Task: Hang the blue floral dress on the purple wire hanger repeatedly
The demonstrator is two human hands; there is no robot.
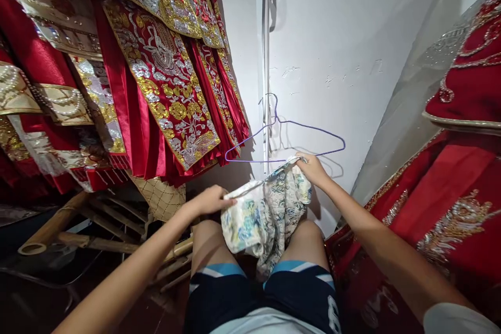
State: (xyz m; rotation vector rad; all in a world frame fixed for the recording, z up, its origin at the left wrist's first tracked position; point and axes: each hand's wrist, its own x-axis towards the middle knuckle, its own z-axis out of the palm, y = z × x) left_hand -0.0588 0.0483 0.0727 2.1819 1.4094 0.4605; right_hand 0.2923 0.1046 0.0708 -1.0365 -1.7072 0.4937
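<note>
The left hand pinched one end of a floral garment; the right hand gripped its other end together with a purple wire hanger, spreading the fabric above the knees. Embroidered red robes hung alongside.

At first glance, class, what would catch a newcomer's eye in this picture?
The red garments with gold and silver embroidery hanging at upper left stand out most. At the centre, the left hand and right hand hold a floral cloth below a purple wire hanger against the white wall.
</note>
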